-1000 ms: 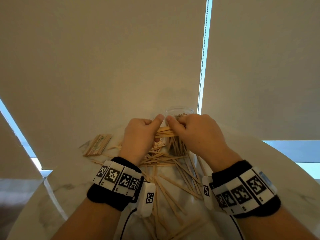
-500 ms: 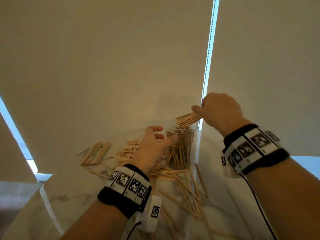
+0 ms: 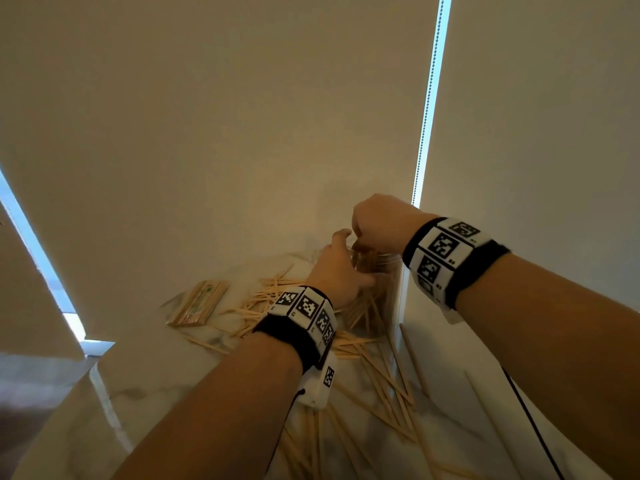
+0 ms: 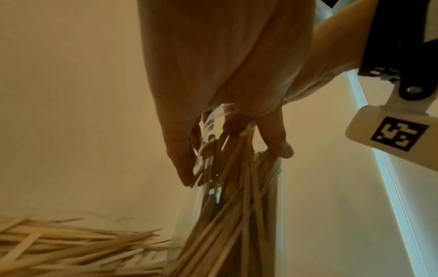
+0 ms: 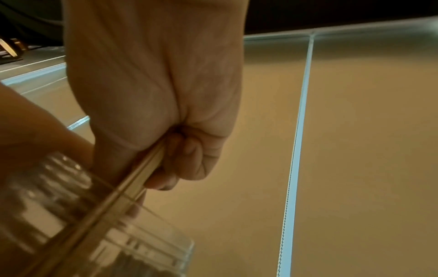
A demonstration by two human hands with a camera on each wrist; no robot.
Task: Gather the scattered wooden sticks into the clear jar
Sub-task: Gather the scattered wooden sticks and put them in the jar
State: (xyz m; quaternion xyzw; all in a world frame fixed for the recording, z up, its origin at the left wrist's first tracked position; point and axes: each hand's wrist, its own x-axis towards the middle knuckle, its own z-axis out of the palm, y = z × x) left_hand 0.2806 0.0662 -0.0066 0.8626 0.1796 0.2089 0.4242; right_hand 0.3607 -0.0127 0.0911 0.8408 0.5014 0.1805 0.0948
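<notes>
While the left hand [image 3: 337, 268] grips the clear jar [image 3: 375, 263], the right hand [image 3: 381, 220] pinches a stick bundle [image 5: 132, 183] slanting down into the jar's mouth.

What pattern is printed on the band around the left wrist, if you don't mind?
Black-and-white square code markers on white panels over a black band, clearest in the head view.

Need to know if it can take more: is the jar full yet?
Not full. The jar holds many sticks, with gaps visible between them; the right hand is feeding in another bundle.
</notes>
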